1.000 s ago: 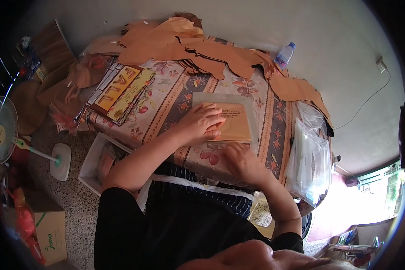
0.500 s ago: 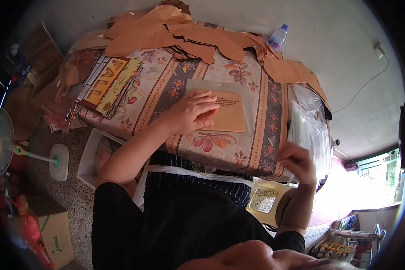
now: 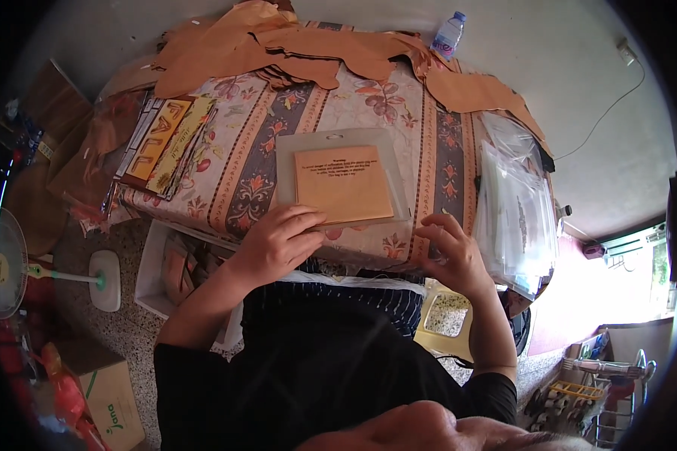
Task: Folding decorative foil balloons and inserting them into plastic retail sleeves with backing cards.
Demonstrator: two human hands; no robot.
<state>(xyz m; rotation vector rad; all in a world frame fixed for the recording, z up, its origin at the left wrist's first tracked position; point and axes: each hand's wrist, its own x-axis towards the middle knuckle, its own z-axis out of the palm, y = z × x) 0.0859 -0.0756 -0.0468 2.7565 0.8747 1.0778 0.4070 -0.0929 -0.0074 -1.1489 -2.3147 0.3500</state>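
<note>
A clear plastic bag (image 3: 286,161) with a hanging hole at its top lies flat on the table, a brown paper-like square (image 3: 346,197) inside it. Black print runs across the upper part. My left hand (image 3: 282,242) rests over the bag's lower left corner, its fingers stretched out and lightly bent; that corner is hidden beneath them. Just right of the bag, my right hand (image 3: 455,252) hovers near the table's front edge. Its thumb and fingers are apart with nothing between them.
Clear plastic bags (image 3: 511,210) are piled at the table's right end. Brown cut-out sheets (image 3: 301,56) line the back, beside a water bottle (image 3: 448,36). Printed fall-themed cards (image 3: 162,146) lie at left. Below stand a white bin (image 3: 152,255) and a fan (image 3: 105,279).
My left hand has slid off the bag's middle toward its lower left corner. My right hand has come left from beside the plastic bag pile, and its fingers have spread.
</note>
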